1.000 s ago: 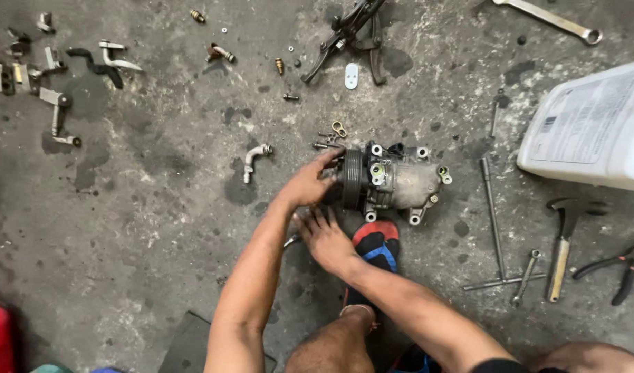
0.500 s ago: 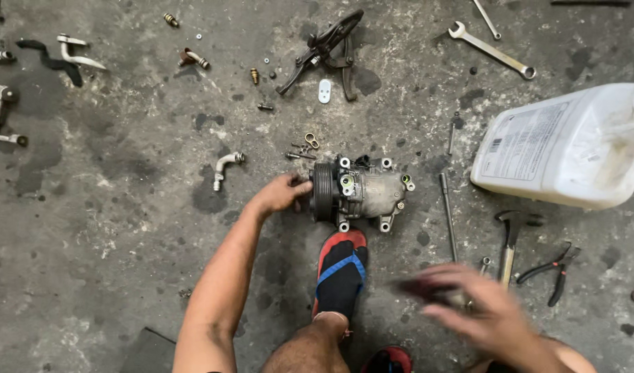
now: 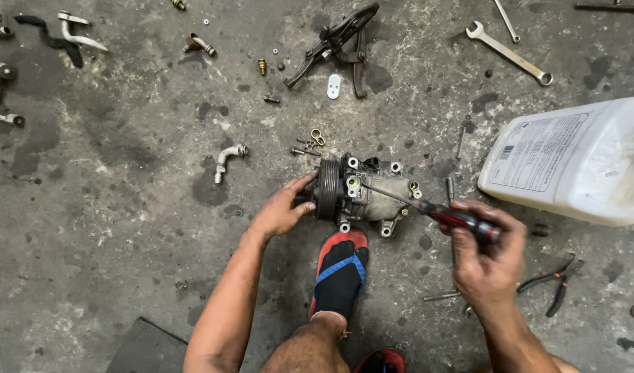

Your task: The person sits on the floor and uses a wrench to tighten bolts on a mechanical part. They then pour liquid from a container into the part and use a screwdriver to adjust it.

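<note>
A grey metal compressor (image 3: 372, 193) with a black ribbed pulley (image 3: 327, 190) lies on the concrete floor. My left hand (image 3: 282, 211) grips the pulley end from the left. My right hand (image 3: 486, 259) holds a screwdriver (image 3: 458, 218) with a red and black handle; its thin shaft reaches left to the top of the compressor body. A foot in a red, black and blue sandal (image 3: 339, 269) rests just below the compressor.
A white plastic jug (image 3: 572, 162) lies at right. Pliers (image 3: 559, 283) sit near my right hand. A black puller tool (image 3: 338, 41), a spanner (image 3: 510, 54), a bent pipe fitting (image 3: 228, 160), loose bolts and brackets (image 3: 72, 31) lie scattered across the floor.
My right hand left the compressor, reached toward the tools at right, and came back holding the screwdriver against the compressor. The left hand stays on the pulley. The view shifted.
</note>
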